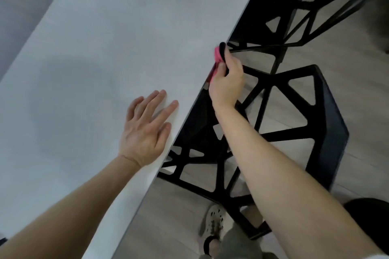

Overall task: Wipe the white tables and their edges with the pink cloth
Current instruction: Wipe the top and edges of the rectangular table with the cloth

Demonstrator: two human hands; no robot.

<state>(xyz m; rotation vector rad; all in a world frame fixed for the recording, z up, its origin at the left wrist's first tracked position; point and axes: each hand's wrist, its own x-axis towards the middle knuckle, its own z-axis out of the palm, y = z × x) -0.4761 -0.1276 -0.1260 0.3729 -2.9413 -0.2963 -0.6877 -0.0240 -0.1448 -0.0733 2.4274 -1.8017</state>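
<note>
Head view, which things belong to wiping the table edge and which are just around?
Job: white table, pink cloth, right hand gripping it at the edge, left hand flat on top.
Just around: black chairs, floor, shoe.

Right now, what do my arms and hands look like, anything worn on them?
Both forearms are bare: no watch or bracelets in view. The left hand shows no rings or glove. The right hand is gloveless too; something black lies along its forefinger, unclear what.
</note>
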